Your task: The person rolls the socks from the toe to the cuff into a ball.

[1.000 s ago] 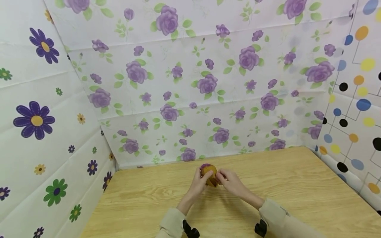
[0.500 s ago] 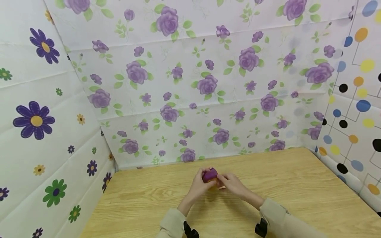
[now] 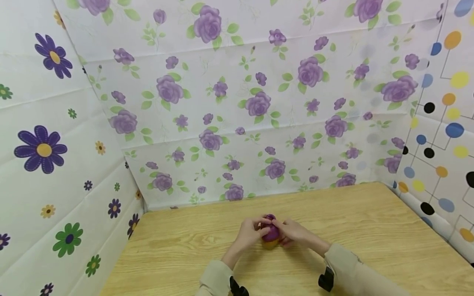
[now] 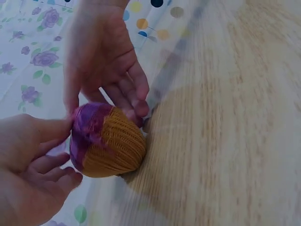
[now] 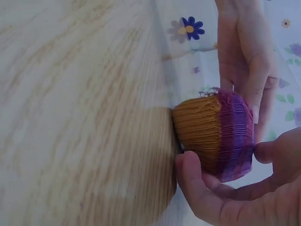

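Observation:
A rolled-up knitted sock [image 3: 270, 234], ribbed mustard at its lower part and purple on top, sits between both hands close over the table. My left hand [image 3: 247, 237] holds its purple part from the left, thumb at the near side. From the other side my right hand [image 3: 296, 232] grips it, its thumb at the purple top and fingers lower down. In the right wrist view, loose threads show along the edge of the sock [image 5: 214, 136], and a fingertip of the right hand [image 5: 254, 197] lies against the mustard part. The left wrist view shows the sock [image 4: 110, 141] tilted.
The wood-grain table [image 3: 185, 250] extends on both sides of the hands. Behind it hangs a white sheet [image 3: 229, 111] with purple roses. A daisy-print sheet [image 3: 85, 135] borders the left, and a dotted sheet [image 3: 437, 164] the right.
The sock has been turned from mustard side up to purple on top, and has shifted slightly right and nearer. Both hands have moved along with it, their fingers changing place on it.

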Available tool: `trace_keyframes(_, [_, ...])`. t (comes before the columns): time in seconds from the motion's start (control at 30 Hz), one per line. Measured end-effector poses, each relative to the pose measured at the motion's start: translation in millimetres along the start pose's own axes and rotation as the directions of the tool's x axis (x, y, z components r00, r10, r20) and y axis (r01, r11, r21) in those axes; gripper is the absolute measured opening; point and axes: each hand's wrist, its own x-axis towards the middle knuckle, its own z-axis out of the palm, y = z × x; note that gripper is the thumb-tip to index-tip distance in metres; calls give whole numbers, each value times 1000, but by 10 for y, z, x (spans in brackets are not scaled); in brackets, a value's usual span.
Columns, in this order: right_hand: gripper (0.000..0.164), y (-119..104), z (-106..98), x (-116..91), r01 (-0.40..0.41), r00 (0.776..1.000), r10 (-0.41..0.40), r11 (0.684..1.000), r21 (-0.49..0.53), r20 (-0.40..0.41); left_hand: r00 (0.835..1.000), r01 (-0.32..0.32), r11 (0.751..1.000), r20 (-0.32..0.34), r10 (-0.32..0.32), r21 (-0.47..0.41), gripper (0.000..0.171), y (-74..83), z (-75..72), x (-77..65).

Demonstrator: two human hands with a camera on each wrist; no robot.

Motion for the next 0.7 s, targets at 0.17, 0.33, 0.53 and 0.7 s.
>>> trace_keyframes(0.17, [42,7,-8,-11,-50,997,49,999,-5,-67,998,56,998,19,-56,12,44,-23,78,-13])
trace_keyframes(0.33, [42,32,-47,0,-53,993,47,997,-58,-106,996,85,996,29,-85,-5,48,-35,89,-44])
trace_keyframes(0.53, [44,21,-118,2,-53,991,30,985,-165,-134,996,86,996,20,-86,12,33,-38,39,-68])
trace_keyframes(0.7, [54,21,-161,-1,-46,995,30,985,-164,-100,996,87,995,19,-88,39,23,-81,-10,-80])
